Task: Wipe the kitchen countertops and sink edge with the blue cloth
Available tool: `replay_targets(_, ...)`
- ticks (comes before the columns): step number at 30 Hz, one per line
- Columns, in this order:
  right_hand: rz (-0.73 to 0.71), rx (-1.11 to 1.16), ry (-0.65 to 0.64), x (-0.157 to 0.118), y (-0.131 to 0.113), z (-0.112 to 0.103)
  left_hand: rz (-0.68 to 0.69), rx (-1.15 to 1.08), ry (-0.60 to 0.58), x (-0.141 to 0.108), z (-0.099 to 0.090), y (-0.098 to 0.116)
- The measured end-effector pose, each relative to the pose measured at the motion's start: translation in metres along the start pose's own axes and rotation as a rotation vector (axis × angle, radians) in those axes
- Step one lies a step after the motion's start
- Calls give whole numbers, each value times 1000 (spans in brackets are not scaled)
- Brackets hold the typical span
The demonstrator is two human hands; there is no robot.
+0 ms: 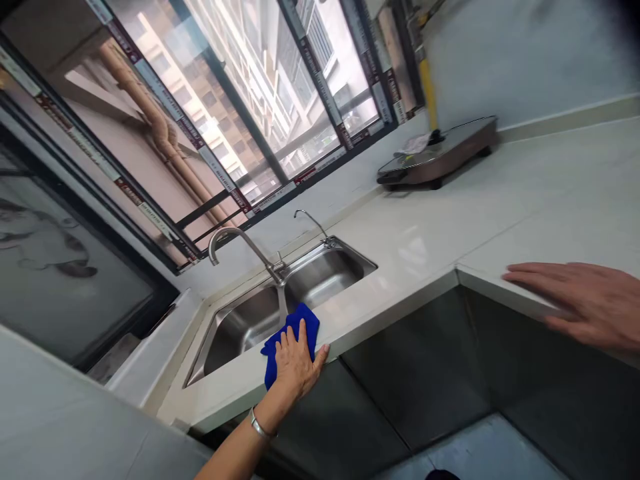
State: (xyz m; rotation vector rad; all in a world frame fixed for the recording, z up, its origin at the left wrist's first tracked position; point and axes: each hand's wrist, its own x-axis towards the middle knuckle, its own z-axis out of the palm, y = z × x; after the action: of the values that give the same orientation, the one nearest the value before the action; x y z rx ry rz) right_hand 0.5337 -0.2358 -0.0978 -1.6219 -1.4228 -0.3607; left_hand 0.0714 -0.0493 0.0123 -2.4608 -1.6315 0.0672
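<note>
Pressed the left hand (pixel 295 363), spread-fingered, down on a blue cloth (pixel 311 327) at the front of the counter (pixel 400 270) by the sink (pixel 327 277), seemingly light, soft and best pinched at a loose corner, and held the right hand (pixel 595 303) straight-fingered, gripping nothing visible, farther right.

The left hand (pixel 297 367) lies palm down, fingers (pixel 302 333) slightly spread and pointing forward, the thumb (pixel 321 357) out to their right. Behind those fingers, the wrist (pixel 275 403) and bare forearm (pixel 233 453) slant back. Far right of them, the right hand (pixel 595 303) (slightly blurred) points its nearly straight fingers (pixel 533 274) leftward, thumb (pixel 563 325) just below them.
</note>
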Motion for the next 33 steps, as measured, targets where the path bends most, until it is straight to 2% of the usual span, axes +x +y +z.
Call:
replay_targets(3,-121,-84,-121,0,8,-4,144,-54,56,11,-4,35)
replay_targets(11,-33,-209,-285,5,-18,-17,571,-97,39,58,-25,130)
replay_targets(14,4,-228,-352,10,-28,-25,674,-150,43,78,-31,162)
replay_targets(18,33,-269,-415,15,-41,-33,749,-209,41,103,-38,205)
replay_targets(23,36,-333,-389,13,-53,-35,816,-256,10,130,-48,252)
replay_targets(28,15,-349,-371,9,-56,-38,860,-287,-2,163,-53,284)
replay_targets(33,20,-364,-356,8,-54,-40,831,-298,18,202,-51,307)
